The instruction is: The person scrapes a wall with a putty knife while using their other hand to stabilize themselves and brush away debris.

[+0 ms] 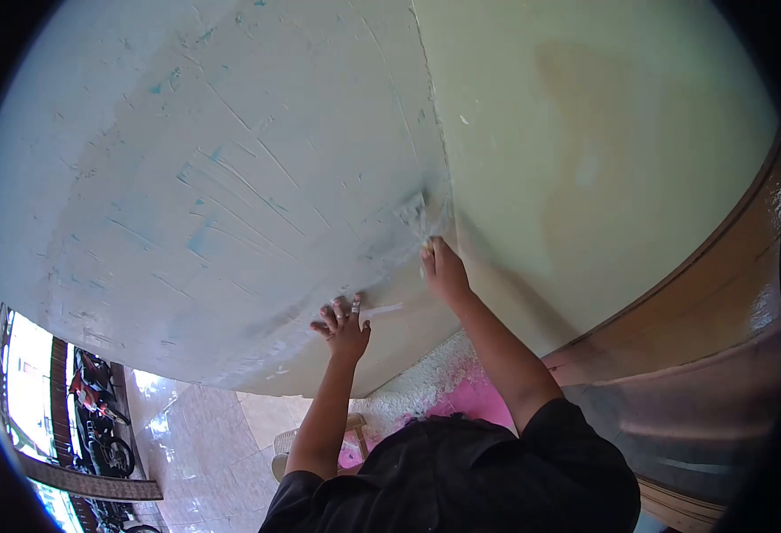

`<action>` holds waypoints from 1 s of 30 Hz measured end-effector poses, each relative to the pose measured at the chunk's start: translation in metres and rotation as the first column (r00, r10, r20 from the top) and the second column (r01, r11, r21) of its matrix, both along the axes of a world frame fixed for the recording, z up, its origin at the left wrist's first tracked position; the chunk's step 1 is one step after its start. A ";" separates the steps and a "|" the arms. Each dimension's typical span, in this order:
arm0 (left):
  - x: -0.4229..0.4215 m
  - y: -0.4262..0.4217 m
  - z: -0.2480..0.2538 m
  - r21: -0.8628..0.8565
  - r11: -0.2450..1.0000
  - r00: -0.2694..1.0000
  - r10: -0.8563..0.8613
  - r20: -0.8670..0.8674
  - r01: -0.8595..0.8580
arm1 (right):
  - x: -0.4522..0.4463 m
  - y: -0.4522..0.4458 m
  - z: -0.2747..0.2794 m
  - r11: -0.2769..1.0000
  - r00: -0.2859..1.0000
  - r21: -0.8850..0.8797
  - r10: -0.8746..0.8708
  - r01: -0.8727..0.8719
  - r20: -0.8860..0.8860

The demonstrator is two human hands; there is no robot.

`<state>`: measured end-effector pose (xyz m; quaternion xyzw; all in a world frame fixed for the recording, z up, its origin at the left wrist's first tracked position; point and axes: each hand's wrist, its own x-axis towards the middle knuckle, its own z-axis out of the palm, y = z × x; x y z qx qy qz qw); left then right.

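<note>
My right hand [446,269] is closed around the handle of a putty knife [415,213]. Its wide blade lies against the grey-white plastered wall [257,178], close to the corner where a pale yellow-green wall [515,133] meets it. Lower and to the left, my left hand [344,334] rests on the plastered wall with fingers spread and nothing held. Whitish smears show on its fingertips. Ridges, scrape lines and small blue-green patches mark the plaster, and a darker smudged band runs between the two hands.
Below the wall lies a shiny tiled floor [204,435]. A chair [282,449] stands beside my left forearm, near a pink surface with white speckles [470,391]. Parked motorcycles [102,409] show at lower left. A brown wooden panel [675,311] borders the right wall.
</note>
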<state>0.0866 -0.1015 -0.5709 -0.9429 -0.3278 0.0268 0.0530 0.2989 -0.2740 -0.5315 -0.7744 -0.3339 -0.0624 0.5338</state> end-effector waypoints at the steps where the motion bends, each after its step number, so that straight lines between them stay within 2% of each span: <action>1: 0.001 0.000 -0.001 -0.002 1.000 1.000 -0.002 -0.001 0.002 | 0.010 0.004 0.005 0.996 1.000 -0.083 -0.014 0.012 -0.015; 2: 0.001 0.001 -0.001 -0.002 1.000 1.000 -0.002 -0.006 0.002 | 0.014 0.005 0.009 0.986 0.999 -0.165 -0.028 0.023 -0.030; 3: 0.001 0.002 -0.001 0.000 1.000 1.000 -0.003 -0.011 0.003 | 0.014 0.001 -0.003 0.986 0.999 -0.165 -0.030 0.025 -0.030; 5: 0.001 0.002 -0.001 -0.008 1.000 1.000 0.000 -0.017 0.000 | 0.015 -0.014 -0.054 0.947 0.983 -0.320 -0.053 -0.006 -0.174; 7: 0.002 0.004 -0.003 -0.015 1.000 1.000 0.012 -0.010 -0.012 | 0.006 -0.035 -0.094 0.928 0.982 -0.370 -0.035 -0.037 -0.188; 8: 0.001 0.005 -0.006 -0.014 1.000 1.000 0.003 0.001 -0.003 | 0.000 -0.039 -0.094 0.928 0.983 -0.370 -0.027 -0.042 -0.180; 10: 0.003 0.009 -0.011 -0.012 1.000 1.000 0.010 0.017 -0.010 | -0.008 -0.047 -0.078 0.981 0.986 -0.191 -0.052 0.021 -0.158; 11: 0.004 0.011 -0.014 -0.001 1.000 1.000 0.002 0.022 -0.002 | -0.004 -0.041 -0.066 0.981 0.987 -0.194 -0.037 0.007 -0.154; 13: 0.000 0.009 -0.016 0.000 1.000 1.000 0.018 0.022 -0.018 | 0.006 -0.016 -0.022 0.998 0.996 -0.015 -0.055 0.056 0.067; 14: 0.003 0.009 -0.011 -0.026 1.000 1.000 0.007 0.005 -0.007 | 0.014 -0.007 -0.007 0.999 0.997 -0.021 -0.035 0.037 0.069; 16: 0.002 0.008 -0.007 -0.057 0.998 1.000 0.007 -0.015 -0.008 | 0.022 0.005 0.008 0.977 0.999 -0.214 -0.009 0.016 0.032; 18: 0.001 0.008 -0.006 -0.049 0.999 1.000 -0.024 -0.009 0.024 | 0.021 0.001 -0.031 0.961 0.998 -0.272 -0.033 0.045 0.051; 20: 0.001 0.005 0.000 -0.056 0.998 1.000 -0.029 -0.009 0.028 | 0.003 -0.021 -0.066 0.888 0.991 -0.459 -0.027 -0.035 -0.129; 23: -0.005 -0.002 0.009 -0.067 0.997 0.999 -0.048 0.003 0.048 | -0.021 -0.039 -0.083 0.916 0.983 -0.390 0.027 -0.098 -0.183; 25: -0.008 -0.004 0.017 -0.061 0.996 0.997 -0.071 0.016 0.072 | -0.038 -0.032 -0.059 0.966 0.987 -0.254 0.012 -0.054 -0.162; 26: -0.010 -0.005 0.020 -0.061 0.994 0.996 -0.086 0.017 0.087 | -0.043 -0.023 -0.043 0.965 0.987 -0.256 0.016 -0.057 -0.160; 28: -0.012 -0.008 0.022 -0.059 0.993 0.994 -0.103 0.023 0.104 | -0.040 0.001 -0.009 0.989 0.998 -0.132 0.059 -0.060 -0.011; 29: -0.012 -0.008 0.023 -0.050 0.991 0.992 -0.120 0.047 0.122 | -0.037 0.003 -0.005 0.989 0.998 -0.133 0.060 -0.060 -0.005; 30: -0.015 -0.009 0.024 -0.038 0.990 0.988 -0.136 0.070 0.138 | -0.034 0.008 -0.007 0.967 0.997 -0.249 0.052 -0.062 -0.049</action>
